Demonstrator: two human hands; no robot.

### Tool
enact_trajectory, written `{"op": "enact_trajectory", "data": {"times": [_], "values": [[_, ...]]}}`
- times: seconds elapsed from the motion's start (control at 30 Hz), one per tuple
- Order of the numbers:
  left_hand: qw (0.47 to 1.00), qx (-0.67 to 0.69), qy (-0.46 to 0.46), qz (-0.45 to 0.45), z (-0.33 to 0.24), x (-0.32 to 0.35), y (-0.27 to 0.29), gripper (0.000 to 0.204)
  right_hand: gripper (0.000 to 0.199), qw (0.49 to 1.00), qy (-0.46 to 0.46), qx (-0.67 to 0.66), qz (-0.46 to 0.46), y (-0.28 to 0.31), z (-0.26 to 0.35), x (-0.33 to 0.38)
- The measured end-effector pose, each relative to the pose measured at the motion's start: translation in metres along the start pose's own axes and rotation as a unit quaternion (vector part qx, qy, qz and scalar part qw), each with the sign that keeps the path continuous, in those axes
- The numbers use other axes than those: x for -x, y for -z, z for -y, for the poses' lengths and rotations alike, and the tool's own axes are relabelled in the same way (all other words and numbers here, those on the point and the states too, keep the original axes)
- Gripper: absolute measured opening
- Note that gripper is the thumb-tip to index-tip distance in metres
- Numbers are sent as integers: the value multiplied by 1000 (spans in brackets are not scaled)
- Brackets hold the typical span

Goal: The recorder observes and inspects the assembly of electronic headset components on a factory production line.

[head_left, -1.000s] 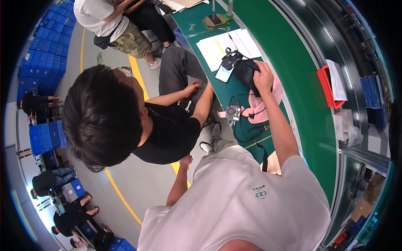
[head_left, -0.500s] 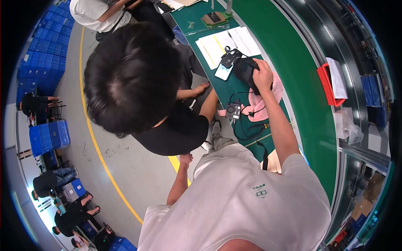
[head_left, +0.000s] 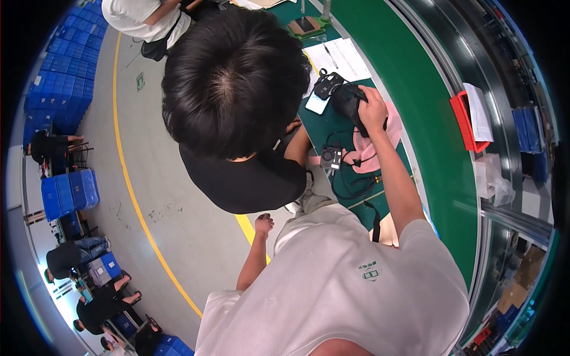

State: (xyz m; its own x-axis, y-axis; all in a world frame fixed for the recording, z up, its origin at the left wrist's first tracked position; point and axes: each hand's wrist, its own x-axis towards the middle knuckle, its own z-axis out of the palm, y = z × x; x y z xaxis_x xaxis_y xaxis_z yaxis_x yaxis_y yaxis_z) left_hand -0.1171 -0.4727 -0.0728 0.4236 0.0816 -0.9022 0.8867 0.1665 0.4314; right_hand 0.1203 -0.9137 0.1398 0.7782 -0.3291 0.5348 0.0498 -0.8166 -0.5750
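Right hand: arm stretched forward over the worktop, elbow nearly straight, fingers curled down over the top of a black pouch, gripping it.
Left hand: hanging low beside the body, off the worktop, fingers loosely folded inward; nothing seen in it; open or closed cannot be told for certain.
Black pouch: directly under the right hand, resting on the worktop, dark, rounded, soft-looking; upper part hidden by the fingers.
Pink cloth: just behind the right wrist, under the forearm, lying flat, partly covered by the arm.
Small black device: left of the right forearm, near the pink cloth, boxy, with a round lens-like face.
Black cable: looped on the worktop below the device, running back toward the body.
White card: just left of the black pouch, touching a small black part lying on it.
Paper sheets: beyond the right hand, white, flat.
Worktop: green, long, curving away right of the right hand.
Red tray: well to the right of the right hand, holding white paper.
Other person: dark hair, black top, bent in between the two hands, blocking the left part of the worktop.
Blue crates: far to the left of the left hand, stacked on the floor.
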Motion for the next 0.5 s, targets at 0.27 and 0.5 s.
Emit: {"op": "enact_trajectory", "data": {"times": [0.27,0.5], "values": [[1000,-4,-7,22,-3,0,-2,12,35,1000,14,8,-1,-9,-8,5],[1000,6,3,24,-1,0,2,12,31,1000,26,1,-1,-17,-10,4]]}}
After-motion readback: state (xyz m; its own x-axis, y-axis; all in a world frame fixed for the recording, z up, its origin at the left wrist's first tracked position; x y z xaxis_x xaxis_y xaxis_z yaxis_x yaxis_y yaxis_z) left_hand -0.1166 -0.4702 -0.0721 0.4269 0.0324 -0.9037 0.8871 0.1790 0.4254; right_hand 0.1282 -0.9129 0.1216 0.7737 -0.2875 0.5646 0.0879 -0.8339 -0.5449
